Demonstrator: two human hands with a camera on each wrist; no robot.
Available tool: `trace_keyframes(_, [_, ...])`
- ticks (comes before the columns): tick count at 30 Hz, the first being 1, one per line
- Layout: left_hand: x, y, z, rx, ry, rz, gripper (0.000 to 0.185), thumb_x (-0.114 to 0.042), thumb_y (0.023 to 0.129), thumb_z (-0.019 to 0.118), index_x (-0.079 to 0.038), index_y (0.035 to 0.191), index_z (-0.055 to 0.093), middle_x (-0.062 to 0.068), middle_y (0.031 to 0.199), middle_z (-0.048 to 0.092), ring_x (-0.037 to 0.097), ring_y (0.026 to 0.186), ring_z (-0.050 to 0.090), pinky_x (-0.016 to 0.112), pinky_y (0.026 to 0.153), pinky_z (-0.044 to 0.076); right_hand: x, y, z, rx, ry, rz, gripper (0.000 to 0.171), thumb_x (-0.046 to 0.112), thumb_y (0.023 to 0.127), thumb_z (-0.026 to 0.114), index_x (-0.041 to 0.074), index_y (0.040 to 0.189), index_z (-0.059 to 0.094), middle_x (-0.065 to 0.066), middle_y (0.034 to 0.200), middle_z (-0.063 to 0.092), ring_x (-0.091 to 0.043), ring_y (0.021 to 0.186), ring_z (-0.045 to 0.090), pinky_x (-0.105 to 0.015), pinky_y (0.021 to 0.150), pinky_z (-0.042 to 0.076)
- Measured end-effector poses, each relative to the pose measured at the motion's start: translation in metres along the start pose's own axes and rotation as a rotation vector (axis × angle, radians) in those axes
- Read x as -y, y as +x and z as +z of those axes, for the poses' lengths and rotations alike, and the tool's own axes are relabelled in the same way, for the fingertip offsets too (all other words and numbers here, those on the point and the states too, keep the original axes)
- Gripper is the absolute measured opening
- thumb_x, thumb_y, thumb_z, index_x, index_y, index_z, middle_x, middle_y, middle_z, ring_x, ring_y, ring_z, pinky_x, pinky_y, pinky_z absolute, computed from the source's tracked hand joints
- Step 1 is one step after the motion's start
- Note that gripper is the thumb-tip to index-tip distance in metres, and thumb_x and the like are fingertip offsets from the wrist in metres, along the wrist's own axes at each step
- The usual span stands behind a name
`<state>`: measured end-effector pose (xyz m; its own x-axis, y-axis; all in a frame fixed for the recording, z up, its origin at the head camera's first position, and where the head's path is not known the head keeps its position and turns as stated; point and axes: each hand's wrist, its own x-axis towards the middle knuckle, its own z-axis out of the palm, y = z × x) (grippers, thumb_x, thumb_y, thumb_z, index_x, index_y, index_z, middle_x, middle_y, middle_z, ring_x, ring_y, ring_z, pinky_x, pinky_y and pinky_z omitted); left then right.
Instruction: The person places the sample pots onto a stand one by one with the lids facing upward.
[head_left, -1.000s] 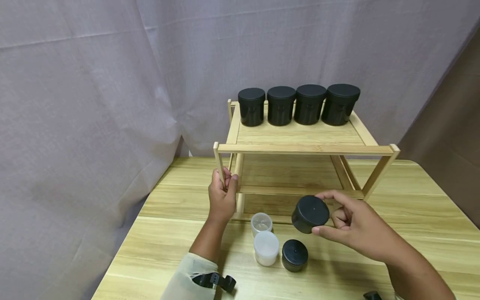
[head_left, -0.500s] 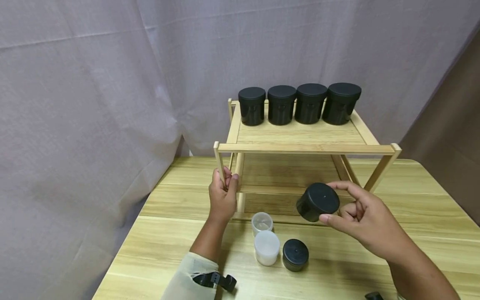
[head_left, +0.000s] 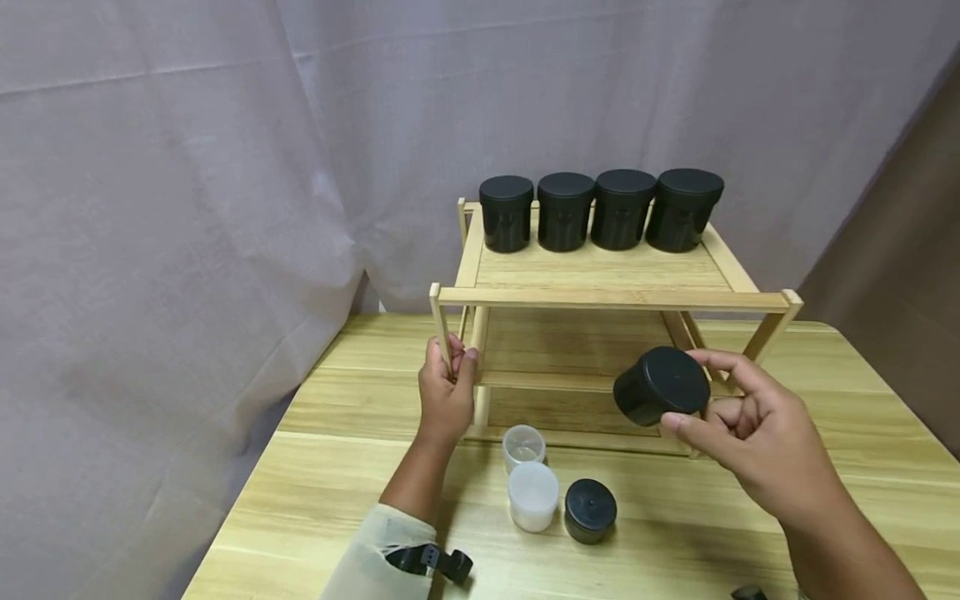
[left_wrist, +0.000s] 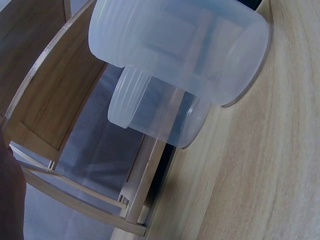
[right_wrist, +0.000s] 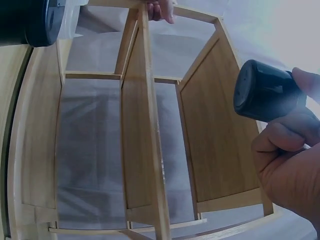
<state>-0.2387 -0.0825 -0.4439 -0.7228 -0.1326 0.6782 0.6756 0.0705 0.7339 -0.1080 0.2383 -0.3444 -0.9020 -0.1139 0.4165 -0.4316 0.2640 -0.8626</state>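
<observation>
— While I have the head view up, what is the biggest thing out there?

— From my seat I see the wooden table (head_left: 825, 467), and standing on it the two-tier wooden rack (head_left: 607, 296). My left hand (head_left: 446, 392) is at the rack's front left post, fingers curled round it and grasping it. Across the back of the top shelf, well above and beyond my fingers, stand four tall black jars (head_left: 600, 210) in a row, side by side.

— And the right side?

— My right hand (head_left: 757, 433) holds a short black jar (head_left: 663, 386) clear of the table, thumb under its near edge and forefinger over its far side, so the fingers are grasping it. The jar is tilted, its lid facing up and towards me, and it sits in front of the rack's lower opening, toward the right post. The right wrist view shows the same black jar (right_wrist: 262, 91) pinched at my fingertips beside the rack frame.

— Anything smaller?

— Down on the table, between my two wrists and nearer to me than the rack, are a white-lidded jar (head_left: 532, 497), a small black jar (head_left: 590, 510) just beside it on the right, and a small clear cup (head_left: 523, 445) just behind the white one. The left wrist view shows those translucent containers (left_wrist: 180, 55) close up.
</observation>
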Motion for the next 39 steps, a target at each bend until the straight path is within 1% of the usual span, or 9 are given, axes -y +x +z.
trace_keyframes(9, [0.001, 0.001, 0.000, -0.005, 0.022, 0.000, 0.013, 0.000, 0.107, 0.062, 0.006, 0.107, 0.051, -0.008, 0.071, 0.038, 0.001, 0.061, 0.038, 0.019, 0.054, 0.032, 0.001, 0.001, -0.004, -0.074, 0.196, -0.070, 0.063, -0.025, 0.094, 0.062, 0.004, 0.149, 0.055, -0.001, 0.053, 0.037, -0.024, 0.045, 0.014, -0.035, 0.037, 0.009])
trace_keyframes(15, [-0.001, 0.001, -0.001, -0.005, 0.017, 0.005, 0.013, 0.001, 0.107, 0.062, 0.008, 0.107, 0.050, -0.007, 0.072, 0.039, 0.001, 0.061, 0.040, 0.018, 0.054, 0.033, -0.003, 0.008, 0.000, -0.127, 0.437, -0.186, 0.060, -0.032, 0.093, 0.050, -0.002, 0.145, 0.054, -0.005, 0.052, 0.041, -0.023, 0.044, 0.021, -0.036, 0.039, 0.012])
trace_keyframes(18, [0.000, 0.001, -0.001, -0.005, 0.016, 0.012, 0.013, 0.001, 0.107, 0.061, 0.008, 0.107, 0.050, -0.006, 0.072, 0.038, 0.001, 0.061, 0.039, 0.018, 0.053, 0.033, 0.002, 0.012, 0.001, -0.146, 0.493, -0.216, 0.059, -0.034, 0.093, 0.046, -0.005, 0.144, 0.053, -0.007, 0.052, 0.041, -0.023, 0.044, 0.023, -0.035, 0.041, 0.014])
trace_keyframes(23, [0.000, 0.001, 0.000, -0.001, 0.004, 0.011, 0.012, 0.001, 0.107, 0.061, 0.007, 0.106, 0.050, -0.007, 0.070, 0.037, 0.000, 0.060, 0.037, 0.018, 0.052, 0.030, 0.021, 0.016, 0.000, -0.220, 0.420, -0.134, 0.055, -0.031, 0.096, 0.045, -0.001, 0.141, 0.053, -0.008, 0.051, 0.036, -0.026, 0.046, 0.021, -0.036, 0.043, 0.015])
trace_keyframes(25, [0.001, 0.001, 0.001, 0.001, 0.001, 0.011, 0.013, 0.001, 0.107, 0.061, 0.007, 0.106, 0.050, -0.007, 0.069, 0.037, 0.000, 0.060, 0.036, 0.019, 0.052, 0.030, 0.025, 0.019, -0.002, -0.226, 0.432, -0.151, 0.054, -0.031, 0.096, 0.044, -0.002, 0.141, 0.053, -0.008, 0.051, 0.036, -0.025, 0.045, 0.020, -0.036, 0.042, 0.014])
trace_keyframes(28, [0.001, 0.001, 0.001, -0.003, 0.009, 0.016, 0.013, 0.000, 0.106, 0.062, 0.006, 0.106, 0.050, -0.009, 0.069, 0.036, 0.000, 0.059, 0.035, 0.019, 0.052, 0.029, 0.024, 0.026, -0.007, -0.197, 0.513, -0.246, 0.053, -0.032, 0.095, 0.045, -0.006, 0.141, 0.052, -0.007, 0.052, 0.039, -0.023, 0.044, 0.022, -0.035, 0.042, 0.015])
trace_keyframes(30, [0.001, 0.001, 0.001, -0.006, 0.014, 0.018, 0.013, 0.000, 0.106, 0.062, 0.006, 0.106, 0.051, -0.010, 0.069, 0.036, 0.001, 0.059, 0.036, 0.019, 0.052, 0.030, 0.024, 0.031, -0.011, -0.172, 0.526, -0.288, 0.054, -0.032, 0.096, 0.047, -0.008, 0.143, 0.051, -0.006, 0.053, 0.041, -0.021, 0.044, 0.024, -0.034, 0.043, 0.017])
trace_keyframes(35, [0.001, 0.001, 0.000, -0.005, 0.007, 0.012, 0.013, 0.001, 0.106, 0.062, 0.006, 0.106, 0.051, -0.010, 0.069, 0.037, 0.001, 0.059, 0.037, 0.019, 0.052, 0.030, 0.037, 0.043, -0.018, -0.243, 0.453, -0.205, 0.048, -0.023, 0.097, 0.060, -0.002, 0.141, 0.056, -0.002, 0.052, 0.049, -0.023, 0.043, 0.025, -0.037, 0.046, 0.020])
trace_keyframes(39, [0.001, 0.001, 0.000, -0.002, -0.001, 0.006, 0.013, 0.001, 0.107, 0.062, 0.007, 0.107, 0.051, -0.009, 0.069, 0.036, 0.000, 0.059, 0.037, 0.019, 0.051, 0.031, 0.046, 0.057, -0.024, -0.280, 0.483, -0.148, 0.045, -0.020, 0.097, 0.065, -0.001, 0.137, 0.059, -0.003, 0.052, 0.055, -0.025, 0.044, 0.022, -0.039, 0.047, 0.018])
